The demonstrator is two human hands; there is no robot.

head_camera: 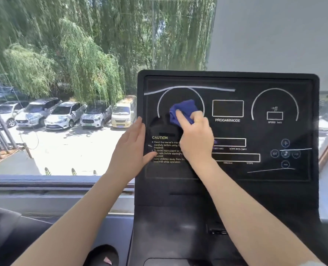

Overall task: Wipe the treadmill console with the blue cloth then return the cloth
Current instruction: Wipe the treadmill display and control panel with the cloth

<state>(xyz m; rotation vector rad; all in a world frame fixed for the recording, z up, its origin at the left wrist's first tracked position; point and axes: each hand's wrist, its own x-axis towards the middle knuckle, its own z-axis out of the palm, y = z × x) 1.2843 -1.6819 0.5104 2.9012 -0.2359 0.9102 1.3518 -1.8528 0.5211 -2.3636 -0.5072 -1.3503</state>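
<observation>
The left hand (132, 144) lies flat with straight fingers on the console's (226, 181) left edge, steadying it, and just right of it the right hand (195, 137) grips the bunched cloth (182, 110) against the left dial. Pressing hard could trip the touch buttons (285, 153) further right — a risk only if the panel is live. The right hand hides part of the caution text, and the small labels right of it are too blurred to read.

Console (255, 181): black upright panel, white dial arcs, display boxes, "PROGAM/MODE" label, CAUTION text lower left, round buttons lower right. Cloth (182, 109): dark blue, bunched, pressed flat against the left dial area of the console, partly covered from below.
</observation>
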